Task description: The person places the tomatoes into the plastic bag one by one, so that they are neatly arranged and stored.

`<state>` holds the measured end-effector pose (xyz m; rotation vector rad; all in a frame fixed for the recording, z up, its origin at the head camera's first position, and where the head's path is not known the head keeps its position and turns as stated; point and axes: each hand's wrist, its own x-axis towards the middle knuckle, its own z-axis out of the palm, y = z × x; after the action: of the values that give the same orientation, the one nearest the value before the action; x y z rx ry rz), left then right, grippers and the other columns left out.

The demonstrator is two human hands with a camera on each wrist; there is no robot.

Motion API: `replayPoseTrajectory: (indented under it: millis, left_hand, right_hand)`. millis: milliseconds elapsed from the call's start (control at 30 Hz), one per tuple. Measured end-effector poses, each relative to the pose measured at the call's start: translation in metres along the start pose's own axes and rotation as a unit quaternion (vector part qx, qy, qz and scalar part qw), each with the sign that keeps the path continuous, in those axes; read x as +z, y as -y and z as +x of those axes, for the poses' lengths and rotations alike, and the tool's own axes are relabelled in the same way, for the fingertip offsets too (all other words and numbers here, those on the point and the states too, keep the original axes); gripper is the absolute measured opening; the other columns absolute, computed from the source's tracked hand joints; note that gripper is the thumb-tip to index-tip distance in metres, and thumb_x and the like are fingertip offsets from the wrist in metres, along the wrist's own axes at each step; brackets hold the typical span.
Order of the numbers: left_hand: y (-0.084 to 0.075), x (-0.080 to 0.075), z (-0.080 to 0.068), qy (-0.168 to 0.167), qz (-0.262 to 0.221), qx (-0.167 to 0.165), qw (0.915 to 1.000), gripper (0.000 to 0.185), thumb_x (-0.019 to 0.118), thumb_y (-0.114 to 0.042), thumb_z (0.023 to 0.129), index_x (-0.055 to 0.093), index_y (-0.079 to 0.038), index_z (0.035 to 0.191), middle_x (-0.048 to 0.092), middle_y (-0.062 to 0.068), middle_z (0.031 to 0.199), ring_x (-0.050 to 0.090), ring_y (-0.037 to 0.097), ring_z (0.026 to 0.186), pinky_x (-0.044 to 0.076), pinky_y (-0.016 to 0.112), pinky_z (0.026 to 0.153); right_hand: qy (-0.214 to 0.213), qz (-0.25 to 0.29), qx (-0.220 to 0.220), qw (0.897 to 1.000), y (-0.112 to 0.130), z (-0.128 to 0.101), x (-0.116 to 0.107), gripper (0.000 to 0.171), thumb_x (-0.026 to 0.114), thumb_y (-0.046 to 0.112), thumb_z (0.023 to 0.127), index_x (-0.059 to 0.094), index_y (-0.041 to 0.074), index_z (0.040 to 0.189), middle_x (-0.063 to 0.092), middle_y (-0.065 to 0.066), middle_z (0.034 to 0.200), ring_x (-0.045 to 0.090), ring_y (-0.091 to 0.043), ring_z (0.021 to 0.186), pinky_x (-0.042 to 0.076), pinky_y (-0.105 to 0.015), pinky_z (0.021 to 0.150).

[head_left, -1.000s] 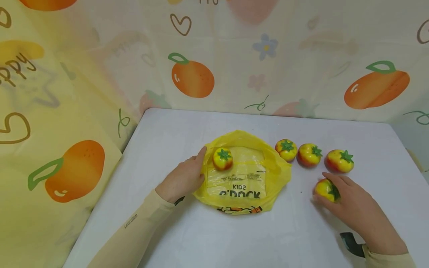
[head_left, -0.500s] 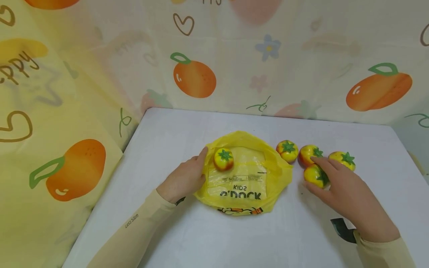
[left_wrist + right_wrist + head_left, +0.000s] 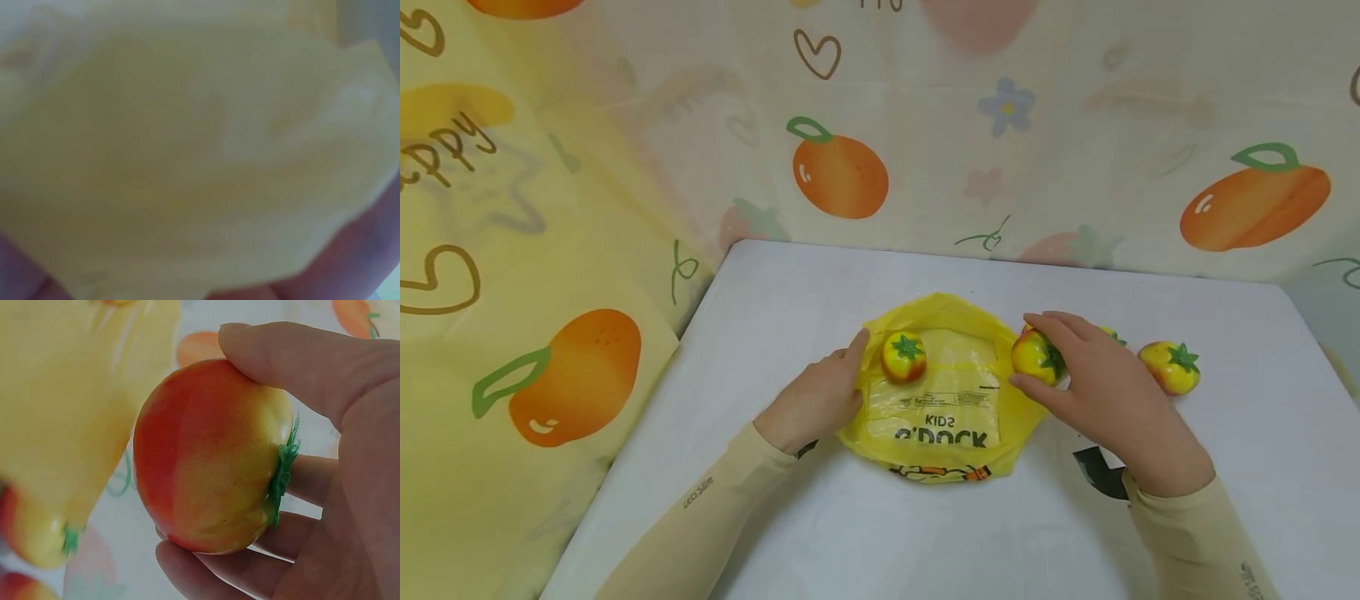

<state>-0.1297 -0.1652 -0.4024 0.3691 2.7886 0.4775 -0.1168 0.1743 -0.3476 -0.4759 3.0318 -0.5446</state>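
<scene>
My left hand (image 3: 816, 396) pinches the left rim of a yellow plastic bag (image 3: 951, 467) that lies spread with its mouth up. In the left wrist view, the bag's film (image 3: 200, 156) fills most of the picture. One red-and-yellow toy tomato (image 3: 903, 357) with a green leaf cap sits inside the bag at the left. My right hand (image 3: 1112, 396) grips another toy tomato (image 3: 1036, 357) at the bag's right rim. Seen from the right wrist, thumb and fingers wrap this held tomato (image 3: 206, 456), its leaf cap facing the palm.
Another toy tomato (image 3: 1170, 367) lies on the white table (image 3: 925, 550) at the right. Others behind my right hand are mostly hidden. A fruit-print cloth (image 3: 910, 125) hangs along the table's back and left sides.
My right hand has carried its tomato left and away from me, from the table's right side past the other tomatoes to the bag's rim. The left hand stays on the bag.
</scene>
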Motion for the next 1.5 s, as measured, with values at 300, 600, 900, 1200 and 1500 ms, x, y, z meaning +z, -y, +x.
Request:
replayPoseTrajectory:
  millis: [300,600,900,1200,1500]
  left_hand:
    - [-0.001,0.001,0.002,0.005,-0.001,-0.010,0.9999,0.079,0.061,-0.012,0.106,0.020,-0.005,0.172,0.060,0.025,0.153,0.073,0.035,0.111,0.061,0.050,0.102]
    - [-0.005,0.001,0.002,0.010,-0.012,-0.018,0.9997,0.077,0.058,-0.012,0.107,0.019,-0.007,0.173,0.059,0.023,0.155,0.071,0.039,0.123,0.059,0.052,0.106]
    - [-0.009,0.001,0.003,0.011,-0.015,-0.019,0.9996,0.076,0.058,-0.012,0.107,0.020,-0.008,0.173,0.059,0.024,0.155,0.071,0.039,0.124,0.059,0.052,0.107]
    - [-0.004,0.001,0.002,-0.005,-0.003,-0.006,1.0000,0.074,0.056,-0.010,0.107,0.021,-0.005,0.172,0.062,0.023,0.150,0.073,0.038,0.118,0.061,0.050,0.102]
    - [-0.002,0.000,-0.002,-0.004,-0.006,-0.005,1.0000,0.075,0.058,-0.008,0.107,0.021,-0.003,0.172,0.062,0.025,0.150,0.074,0.037,0.111,0.062,0.049,0.099]
  right_hand:
    - [0.042,0.031,-0.013,0.999,0.033,0.022,0.012,0.080,0.077,0.057,0.096,0.049,0.019,0.162,0.054,-0.011,0.161,0.054,-0.040,0.145,0.048,-0.065,0.117]
    - [0.058,0.050,-0.030,0.997,0.046,0.046,0.036,0.078,0.080,0.052,0.096,0.051,0.019,0.161,0.056,-0.011,0.160,0.057,-0.038,0.144,0.049,-0.062,0.117]
    - [0.071,0.057,-0.039,0.995,0.047,0.056,0.050,0.078,0.082,0.050,0.094,0.053,0.017,0.159,0.057,-0.009,0.157,0.058,-0.034,0.142,0.050,-0.058,0.118]
    - [0.072,0.061,-0.036,0.995,0.044,0.064,0.055,0.076,0.082,0.048,0.094,0.054,0.018,0.158,0.057,-0.008,0.159,0.056,-0.034,0.145,0.048,-0.058,0.120]
    - [0.081,0.051,-0.040,0.995,0.044,0.070,0.066,0.076,0.083,0.046,0.094,0.054,0.017,0.158,0.058,-0.010,0.157,0.060,-0.034,0.139,0.050,-0.058,0.118]
